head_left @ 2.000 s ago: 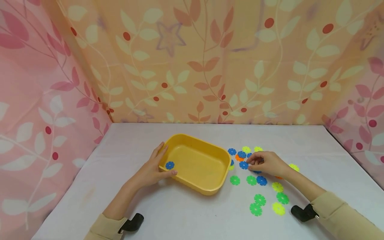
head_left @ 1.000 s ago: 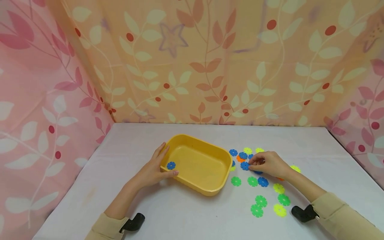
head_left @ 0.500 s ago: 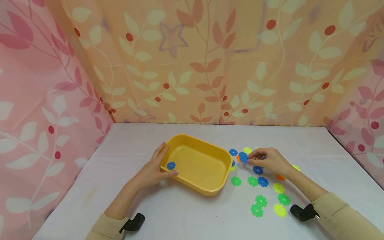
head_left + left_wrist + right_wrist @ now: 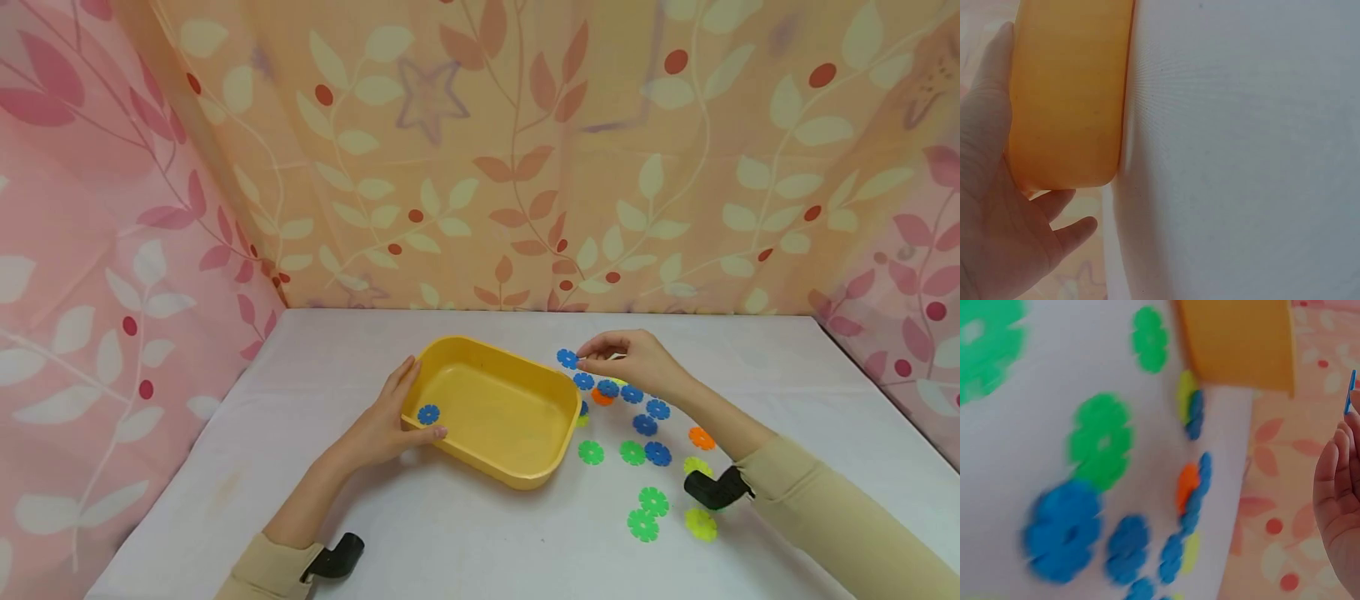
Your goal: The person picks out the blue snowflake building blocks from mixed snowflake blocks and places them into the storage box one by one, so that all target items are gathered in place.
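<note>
My left hand (image 4: 382,417) grips the left corner of a yellow plastic basin (image 4: 517,479), its thumb at the front rim and its fingers along the left side. The left wrist view shows that hand (image 4: 1004,231) against the basin's outer wall (image 4: 1069,94). One blue snowflake disc (image 4: 428,414) lies inside the basin. My right hand (image 4: 633,360) pinches another blue snowflake disc (image 4: 567,359) between thumb and fingers, raised above the table just beyond the basin's right rim. In the right wrist view the held disc (image 4: 1350,392) appears edge-on.
Right of the basin lie loose snowflake discs: several blue (image 4: 657,454), green (image 4: 642,525) and yellow (image 4: 701,525), plus orange (image 4: 702,438). Some overlap. A white cloth (image 4: 480,550) covers the table, with patterned curtains (image 4: 525,167) behind and at the sides.
My right hand has picked up a blue snowflake disc from the group and carried it up and left towards the basin. The left hand and basin stay in place.
</note>
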`<action>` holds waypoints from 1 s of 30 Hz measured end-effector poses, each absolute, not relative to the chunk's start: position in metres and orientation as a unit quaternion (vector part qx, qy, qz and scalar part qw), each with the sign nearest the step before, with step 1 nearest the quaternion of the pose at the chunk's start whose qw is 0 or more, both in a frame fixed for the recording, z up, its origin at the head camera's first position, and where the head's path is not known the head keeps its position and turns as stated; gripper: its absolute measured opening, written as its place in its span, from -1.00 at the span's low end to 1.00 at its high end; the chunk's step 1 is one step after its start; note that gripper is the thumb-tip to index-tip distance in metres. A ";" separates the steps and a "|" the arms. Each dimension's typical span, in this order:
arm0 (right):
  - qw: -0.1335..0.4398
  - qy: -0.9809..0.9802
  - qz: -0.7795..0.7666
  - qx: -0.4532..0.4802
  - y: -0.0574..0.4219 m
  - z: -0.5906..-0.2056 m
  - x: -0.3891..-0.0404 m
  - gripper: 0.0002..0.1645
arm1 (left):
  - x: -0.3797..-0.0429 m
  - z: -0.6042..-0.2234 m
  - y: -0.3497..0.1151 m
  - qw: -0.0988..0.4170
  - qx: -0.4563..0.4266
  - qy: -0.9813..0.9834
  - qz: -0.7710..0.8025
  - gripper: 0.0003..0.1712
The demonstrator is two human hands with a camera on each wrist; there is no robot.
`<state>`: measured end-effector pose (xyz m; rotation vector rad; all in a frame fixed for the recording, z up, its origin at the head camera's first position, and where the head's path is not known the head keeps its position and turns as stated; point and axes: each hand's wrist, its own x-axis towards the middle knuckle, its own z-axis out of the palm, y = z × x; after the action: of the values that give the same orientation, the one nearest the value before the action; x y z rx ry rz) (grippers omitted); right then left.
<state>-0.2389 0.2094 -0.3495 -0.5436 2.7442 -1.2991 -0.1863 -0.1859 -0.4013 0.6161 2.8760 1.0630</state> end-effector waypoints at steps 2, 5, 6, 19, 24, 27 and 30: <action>0.028 0.882 -0.428 -0.195 0.194 -0.342 -0.244 -0.67 | -0.187 -0.402 -0.187 0.007 0.195 0.920 0.340 0.31; 0.029 0.868 -0.441 -0.227 0.171 -0.332 -0.250 -0.73 | -0.187 -0.402 -0.187 0.007 0.195 0.919 0.343 0.31; 0.029 0.863 -0.445 -0.239 0.163 -0.330 -0.253 -0.75 | -0.187 -0.402 -0.187 0.007 0.195 0.919 0.343 0.31; 0.059 0.820 -0.468 -0.325 0.079 -0.317 -0.281 -0.79 | -0.187 -0.400 -0.185 0.025 0.180 0.919 0.351 0.37; 0.081 0.827 -0.443 -0.338 0.063 -0.323 -0.292 -0.80 | -0.185 -0.399 -0.186 0.038 0.168 0.917 0.359 0.40; 0.091 0.832 -0.414 -0.358 0.055 -0.329 -0.298 -0.82 | -0.184 -0.398 -0.187 0.044 0.163 0.917 0.362 0.41; 0.102 0.834 -0.388 -0.380 0.049 -0.337 -0.302 -0.83 | -0.184 -0.399 -0.187 0.046 0.163 0.916 0.363 0.41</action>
<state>-0.3016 0.0486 -0.3365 -1.1220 2.4612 -1.1450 -0.1842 -0.1873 -0.3992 0.4978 2.7975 1.1075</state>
